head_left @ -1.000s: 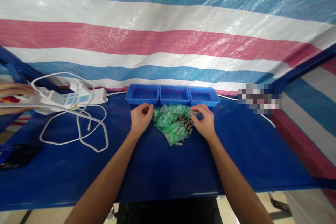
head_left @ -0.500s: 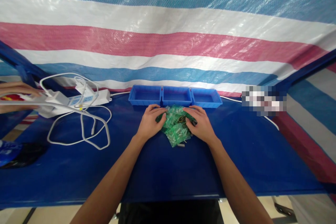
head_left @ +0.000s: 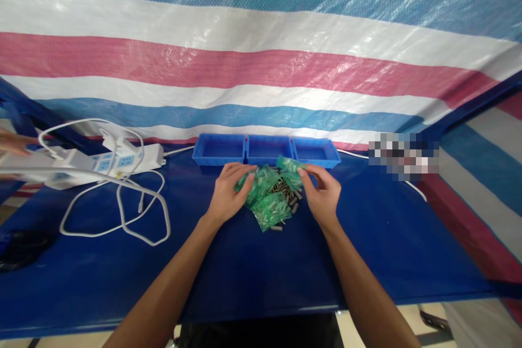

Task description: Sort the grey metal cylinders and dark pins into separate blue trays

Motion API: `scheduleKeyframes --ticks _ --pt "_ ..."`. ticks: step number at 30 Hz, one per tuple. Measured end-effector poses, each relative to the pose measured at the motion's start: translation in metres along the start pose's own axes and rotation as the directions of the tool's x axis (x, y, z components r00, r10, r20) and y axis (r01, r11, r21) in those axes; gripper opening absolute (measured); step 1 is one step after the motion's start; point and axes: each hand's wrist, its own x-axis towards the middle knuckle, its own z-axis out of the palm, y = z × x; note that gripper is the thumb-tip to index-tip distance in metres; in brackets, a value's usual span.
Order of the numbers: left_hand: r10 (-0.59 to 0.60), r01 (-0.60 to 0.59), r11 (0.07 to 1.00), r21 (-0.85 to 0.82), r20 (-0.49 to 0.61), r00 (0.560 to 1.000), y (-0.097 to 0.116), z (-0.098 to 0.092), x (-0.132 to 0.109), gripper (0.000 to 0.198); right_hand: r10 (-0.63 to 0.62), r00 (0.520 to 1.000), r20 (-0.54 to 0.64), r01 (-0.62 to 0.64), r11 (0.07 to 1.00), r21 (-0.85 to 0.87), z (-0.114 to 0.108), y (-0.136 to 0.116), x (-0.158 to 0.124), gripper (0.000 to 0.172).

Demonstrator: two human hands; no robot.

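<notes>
My right hand (head_left: 322, 190) pinches a small green plastic bag (head_left: 290, 171) between thumb and fingers, lifted at the right of the pile. The bag seems to hold small metal pieces. My left hand (head_left: 230, 190) is closed on another green plastic bag (head_left: 246, 184) at the pile's left side. Between the hands lie more green bags (head_left: 271, 211) with small parts in them. Loose dark screws (head_left: 285, 190) and short grey metal cylinders (head_left: 294, 208) show beside them, and one cylinder lies on the table at the near edge of the pile.
Three blue trays (head_left: 269, 160) stand in a row behind the pile. White power strips (head_left: 122, 162) and looped white cables (head_left: 163, 212) lie on the left of the blue table (head_left: 265, 283). Another person's hand (head_left: 16, 142) is at the far left, above a dark object (head_left: 20, 250).
My right hand has moved slightly right and up with a green bag, exposing loose screws and cylinders. My left hand stays at the pile. The other person's hand has shifted left.
</notes>
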Motion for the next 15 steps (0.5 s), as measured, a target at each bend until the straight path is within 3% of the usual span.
scheduleKeyframes --ticks 3,6,9,15 --pt "-0.092 0.093 0.990 -0.108 0.010 0.996 0.014 -0.004 0.001 0.029 0.223 0.974 0.050 -0.228 0.938 0.262 0.005 -0.003 -0.001 0.018" --pt "-0.095 0.112 0.968 -0.226 0.082 0.992 0.025 -0.006 0.001 0.028 0.302 0.936 0.183 -0.349 0.869 0.351 0.010 -0.004 -0.004 0.021" --pt "-0.066 0.102 0.957 -0.271 0.137 0.988 0.030 -0.002 0.001 0.029 0.330 0.915 0.232 -0.391 0.868 0.307 0.014 -0.007 -0.007 0.023" --pt "-0.107 0.139 0.952 -0.273 0.129 0.986 0.030 0.004 -0.001 0.030 0.336 0.905 0.261 -0.405 0.870 0.283 0.017 -0.012 -0.008 0.027"
